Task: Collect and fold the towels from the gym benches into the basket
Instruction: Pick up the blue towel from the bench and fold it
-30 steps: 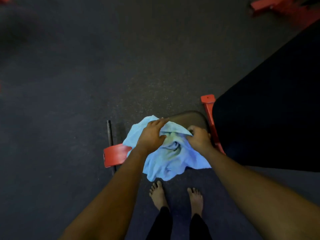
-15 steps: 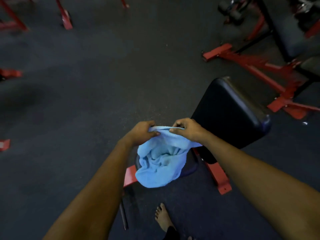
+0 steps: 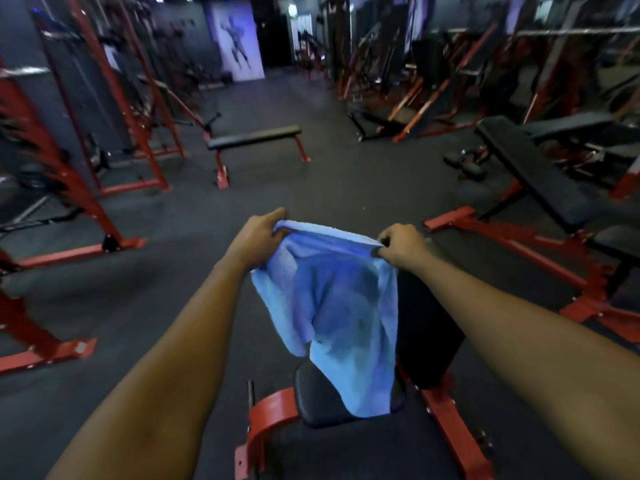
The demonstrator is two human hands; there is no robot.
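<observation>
A light blue towel (image 3: 332,306) hangs in the air in front of me, stretched along its top edge between both hands. My left hand (image 3: 258,239) grips the top left corner. My right hand (image 3: 398,245) pinches the top right corner. The towel's lower end dangles over the small black seat pad (image 3: 318,400) of a red-framed incline bench (image 3: 429,323) right below me. No basket is in view.
A flat black bench (image 3: 254,138) on red legs stands ahead across the dark floor. Another incline bench (image 3: 533,178) with a red base sits at the right, dumbbells (image 3: 465,166) beside it. Red rack frames (image 3: 114,133) line the left side.
Both hands lifted the towel off the bench seat and pulled its top edge apart, so it now hangs spread. My view rose from the floor to the gym room.
</observation>
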